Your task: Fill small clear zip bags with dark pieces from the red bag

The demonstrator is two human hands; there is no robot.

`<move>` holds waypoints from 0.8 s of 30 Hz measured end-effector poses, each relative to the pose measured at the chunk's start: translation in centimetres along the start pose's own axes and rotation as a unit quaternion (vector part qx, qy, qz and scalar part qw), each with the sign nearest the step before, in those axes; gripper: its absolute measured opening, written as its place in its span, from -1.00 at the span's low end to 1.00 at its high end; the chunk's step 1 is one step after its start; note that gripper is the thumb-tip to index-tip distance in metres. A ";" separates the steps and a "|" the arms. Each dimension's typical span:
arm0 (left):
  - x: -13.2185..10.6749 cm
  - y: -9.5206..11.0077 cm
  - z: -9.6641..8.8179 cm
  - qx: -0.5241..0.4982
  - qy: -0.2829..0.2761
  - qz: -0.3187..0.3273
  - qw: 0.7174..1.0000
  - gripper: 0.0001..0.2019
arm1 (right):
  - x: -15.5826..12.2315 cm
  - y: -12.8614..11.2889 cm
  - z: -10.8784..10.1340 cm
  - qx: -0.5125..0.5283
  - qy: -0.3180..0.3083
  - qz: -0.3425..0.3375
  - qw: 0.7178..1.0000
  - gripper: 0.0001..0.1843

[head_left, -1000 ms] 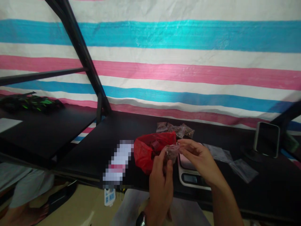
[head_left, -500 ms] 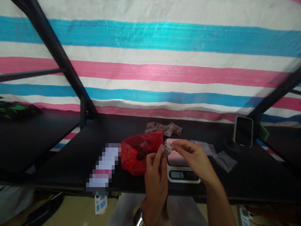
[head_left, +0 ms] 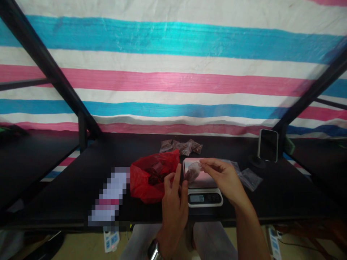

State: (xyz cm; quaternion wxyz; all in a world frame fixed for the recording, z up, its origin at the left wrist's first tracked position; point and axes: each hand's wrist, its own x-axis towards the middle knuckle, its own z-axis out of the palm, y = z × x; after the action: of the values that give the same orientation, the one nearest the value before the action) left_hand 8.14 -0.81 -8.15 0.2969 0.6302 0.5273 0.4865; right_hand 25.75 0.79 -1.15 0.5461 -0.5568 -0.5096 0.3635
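A small clear plastic bag (head_left: 193,171) with dark reddish bits inside is held over a small digital scale (head_left: 204,184). My right hand (head_left: 222,178) pinches its top edge. My left hand (head_left: 174,196) pinches the bag's lower left side, with the index finger raised. Left of my hands lies an open red plastic bag (head_left: 151,175) holding dark reddish pieces. Several filled small bags (head_left: 181,146) lie in a row behind the scale on the black table (head_left: 67,187).
Empty clear bags (head_left: 248,177) lie right of the scale. A phone (head_left: 268,145) stands on a holder at the right. A blurred-out pack (head_left: 110,196) lies left of the red bag. Black frame bars slant up at both sides before a striped tarp.
The view has swung right and down, so the scale now shows whole. Both hands kept hold of the small bag, which now sits lower over the scale.
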 end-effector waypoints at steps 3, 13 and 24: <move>0.1 0.1 -0.4 -0.020 0.022 0.000 1.000 -0.47 | 0.7 1.7 -1.1 -0.032 0.036 0.022 0.999 -0.60; 0.5 -1.5 -1.6 -0.038 0.066 0.015 0.997 -0.57 | 1.6 4.5 -2.1 -0.237 0.186 -0.014 0.953 -0.45; 0.5 -1.4 -2.3 -0.057 0.085 0.033 0.994 -0.66 | 1.4 5.2 -3.3 -0.240 0.180 0.017 0.954 -0.46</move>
State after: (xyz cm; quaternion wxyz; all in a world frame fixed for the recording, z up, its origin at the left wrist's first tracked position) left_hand 5.45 -0.32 -8.41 0.2703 0.5861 0.5005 0.5770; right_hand 30.13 1.99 -5.57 0.4731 -0.7359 -0.4656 0.1332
